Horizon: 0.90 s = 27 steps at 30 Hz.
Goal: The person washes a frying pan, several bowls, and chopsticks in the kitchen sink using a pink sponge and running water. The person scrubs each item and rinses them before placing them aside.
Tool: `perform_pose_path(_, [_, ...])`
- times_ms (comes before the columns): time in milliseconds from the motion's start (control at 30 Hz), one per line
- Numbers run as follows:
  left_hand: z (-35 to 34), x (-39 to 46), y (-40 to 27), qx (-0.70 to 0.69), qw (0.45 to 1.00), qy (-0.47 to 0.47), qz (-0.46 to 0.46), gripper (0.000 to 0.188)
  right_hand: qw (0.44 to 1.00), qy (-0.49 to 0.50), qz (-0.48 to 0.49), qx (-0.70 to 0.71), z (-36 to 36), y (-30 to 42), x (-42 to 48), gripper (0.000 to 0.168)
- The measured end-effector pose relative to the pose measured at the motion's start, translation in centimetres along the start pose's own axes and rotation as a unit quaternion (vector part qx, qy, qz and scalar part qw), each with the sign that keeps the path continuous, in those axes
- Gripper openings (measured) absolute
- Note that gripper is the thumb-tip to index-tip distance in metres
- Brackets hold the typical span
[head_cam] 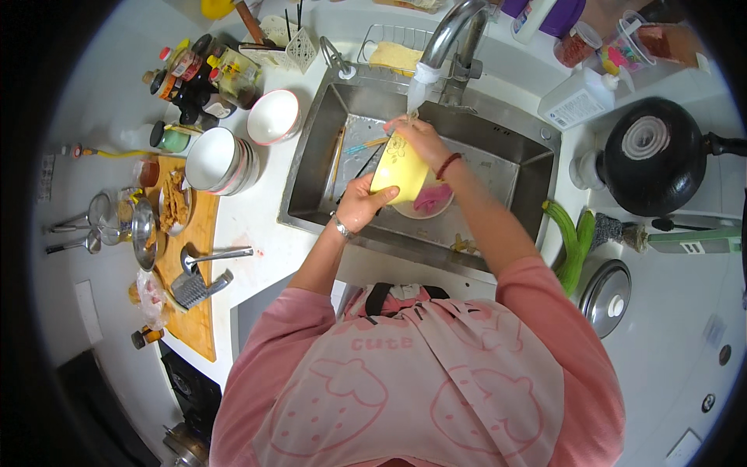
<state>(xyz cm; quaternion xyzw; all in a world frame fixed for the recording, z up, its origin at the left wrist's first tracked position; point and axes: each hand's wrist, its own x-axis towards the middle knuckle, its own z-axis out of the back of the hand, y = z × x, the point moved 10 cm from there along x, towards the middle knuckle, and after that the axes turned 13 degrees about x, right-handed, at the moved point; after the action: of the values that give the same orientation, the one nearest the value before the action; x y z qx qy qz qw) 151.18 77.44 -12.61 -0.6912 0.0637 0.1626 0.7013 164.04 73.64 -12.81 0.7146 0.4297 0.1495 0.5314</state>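
A yellow bowl with a flower print is tilted over the steel sink, below the running faucet. My left hand grips its lower left edge, thumb on the yellow side. At the upper edge, under the water, is my right hand; its fingertips are partly hidden, and something pinkish shows beside them. Beneath the yellow bowl, a clear bowl with a pink cloth sits in the sink. Chopsticks and blue-tipped sticks lie on the sink's left side.
White bowls are stacked on the left counter, near a single bowl and sauce bottles. A cutting board holds a ladle and a grater. To the right are green gourds, a wok and a lidded pot.
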Motion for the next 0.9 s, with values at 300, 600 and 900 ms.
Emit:
perform_pose_path(300, [-1.1, -2.0, -1.4, -0.152, 0.982, 0.109, -0.014, 0.035, 0.919, -0.015, -0.153, 0.364, 0.5, -3.7, -1.7, 0.03])
perform_pose_path(600, [0.5, 0.8, 1.1, -0.162, 0.972, 0.046, 0.164, 0.032, 0.99, -0.014, 0.078, -0.115, 0.9, 1.1, -0.1, 0.027])
perform_pose_path(900, [1.0, 1.5, 0.2, -0.085, 0.993, -0.08, 0.0, 0.017, 0.977, -0.057, 0.119, -0.165, 0.2, 2.4, -0.8, 0.026])
